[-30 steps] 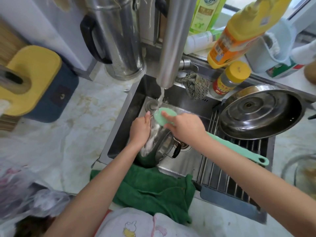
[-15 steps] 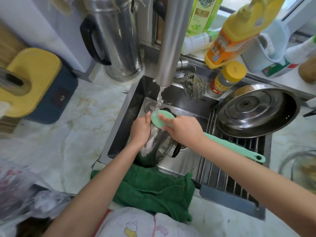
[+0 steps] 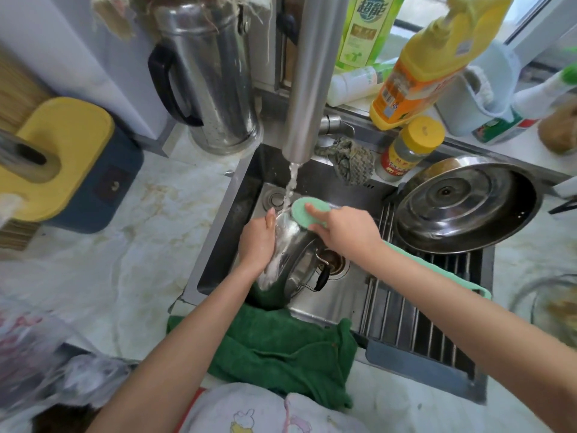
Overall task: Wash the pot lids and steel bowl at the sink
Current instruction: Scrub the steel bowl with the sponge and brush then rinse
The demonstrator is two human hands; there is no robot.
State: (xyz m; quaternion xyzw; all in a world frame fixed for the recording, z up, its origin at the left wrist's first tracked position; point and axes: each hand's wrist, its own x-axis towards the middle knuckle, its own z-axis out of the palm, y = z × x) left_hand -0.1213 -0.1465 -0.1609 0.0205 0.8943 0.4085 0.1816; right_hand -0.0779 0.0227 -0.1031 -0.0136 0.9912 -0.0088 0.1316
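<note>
steel lid (image 3: 290, 245) tilted on edge in the sink (image 3: 229, 220), under running tap water (image 3: 292, 179). left grip (image 3: 257, 242) curled round its upper rim. right grip (image 3: 348, 234) clasped on a green brush (image 3: 307, 214), head pressed against the lid. larger lid (image 3: 462, 207) resting over the rack (image 3: 406, 323), right side.

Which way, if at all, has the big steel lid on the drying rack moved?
No. The big steel lid keeps its place against the yellow-capped jar and the drying rack.

Far behind the sink, I can read only "超能" on the green bottle (image 3: 368, 29); its neighbours' labels blur.
</note>
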